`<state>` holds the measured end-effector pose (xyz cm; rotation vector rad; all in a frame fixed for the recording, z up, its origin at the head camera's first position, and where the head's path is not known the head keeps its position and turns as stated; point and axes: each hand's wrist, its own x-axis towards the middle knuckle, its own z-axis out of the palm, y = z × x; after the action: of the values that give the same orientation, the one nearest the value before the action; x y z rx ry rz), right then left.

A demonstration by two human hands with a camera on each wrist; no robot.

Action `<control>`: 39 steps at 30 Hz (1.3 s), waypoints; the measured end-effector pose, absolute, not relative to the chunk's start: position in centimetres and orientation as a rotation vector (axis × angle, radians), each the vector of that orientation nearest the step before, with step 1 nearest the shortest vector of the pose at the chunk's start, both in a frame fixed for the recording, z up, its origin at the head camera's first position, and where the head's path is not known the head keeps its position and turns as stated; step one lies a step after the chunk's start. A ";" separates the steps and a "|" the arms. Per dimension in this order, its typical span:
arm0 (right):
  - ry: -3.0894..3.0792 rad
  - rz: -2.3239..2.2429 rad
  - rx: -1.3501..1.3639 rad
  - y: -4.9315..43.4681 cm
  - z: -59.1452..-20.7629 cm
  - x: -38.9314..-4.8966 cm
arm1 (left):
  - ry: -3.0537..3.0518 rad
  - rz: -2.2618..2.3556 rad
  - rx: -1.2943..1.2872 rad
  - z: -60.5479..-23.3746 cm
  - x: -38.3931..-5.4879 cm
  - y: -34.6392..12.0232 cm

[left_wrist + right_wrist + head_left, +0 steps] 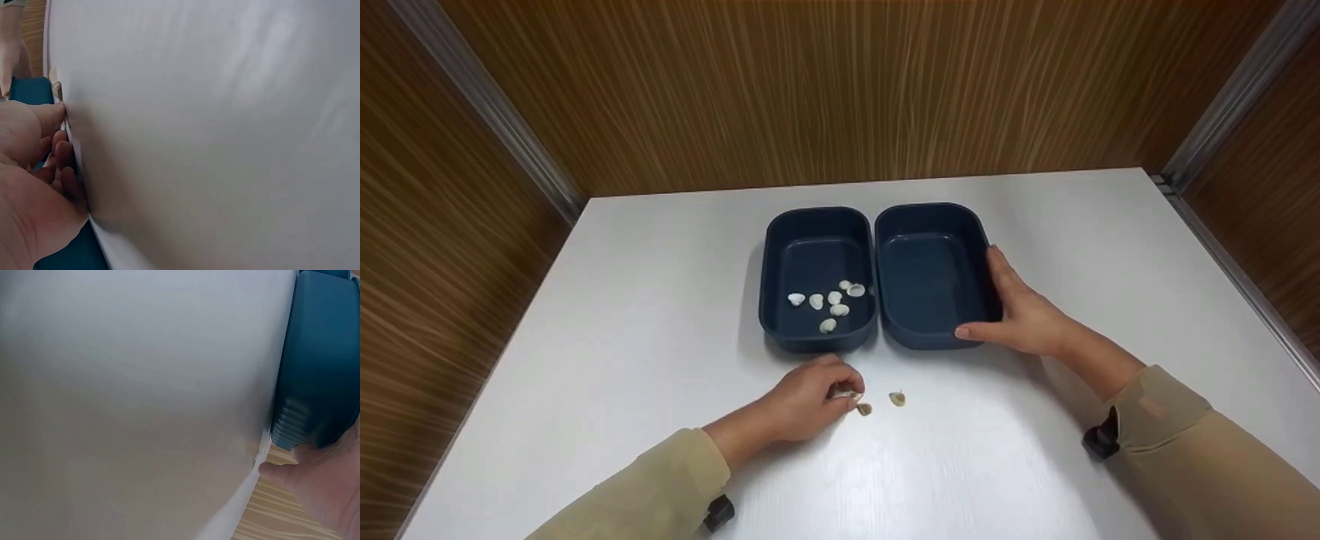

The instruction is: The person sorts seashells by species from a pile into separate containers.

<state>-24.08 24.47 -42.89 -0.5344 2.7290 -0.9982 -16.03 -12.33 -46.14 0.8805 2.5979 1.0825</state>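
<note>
In the head view my left hand is on the white table, its thumb and index finger pinching a small brownish seashell. Two more brownish shells lie close by: one shell beside the thumb tip, another shell a little to the right. My right hand rests against the right dark blue box, fingers extended along its side and thumb at the front corner. The left wrist view shows the left hand with curled fingers; the right wrist view shows the right hand at the box.
Left of that box stands a matching dark blue box with several white seashells in its near half. Both boxes stand side by side on the white table. Wood-grain panels enclose the table behind and at the sides.
</note>
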 end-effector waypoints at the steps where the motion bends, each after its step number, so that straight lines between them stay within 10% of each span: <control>1: 2.729 -1.000 -0.534 24.5 -42.9 -24.1 | 2.593 1.072 0.881 -46.1 -16.1 -12.3; 39: 2.729 -1.011 -0.533 24.3 -43.0 -24.0 | 2.634 1.029 0.883 -45.5 -16.3 -12.0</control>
<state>-24.04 24.30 -42.96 -0.5327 2.7286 -1.0112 -16.26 -12.04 -45.53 0.8835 2.6344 1.0290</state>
